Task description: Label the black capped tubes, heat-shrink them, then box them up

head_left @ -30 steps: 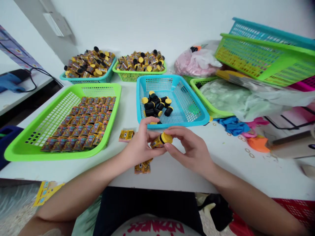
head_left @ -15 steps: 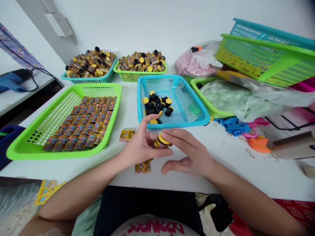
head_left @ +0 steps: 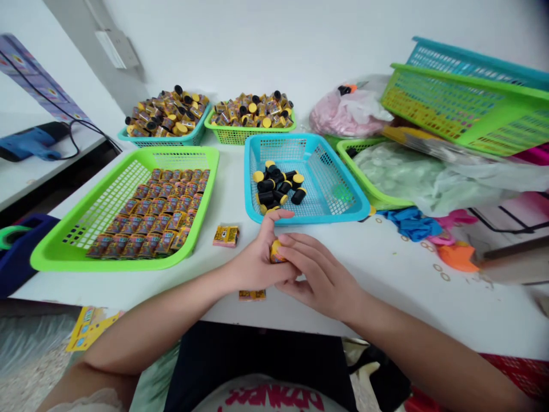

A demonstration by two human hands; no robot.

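The person's bare left forearm (head_left: 175, 312) and bare right forearm (head_left: 407, 335) slant inward until the hands meet in front. From beside them I see the left hand (head_left: 255, 260) curled, index finger (head_left: 279, 215) arched up, thumb (head_left: 278, 274) stretched toward the right hand (head_left: 323, 280), whose bent fingers (head_left: 306, 254) reach across, its own thumb lower.
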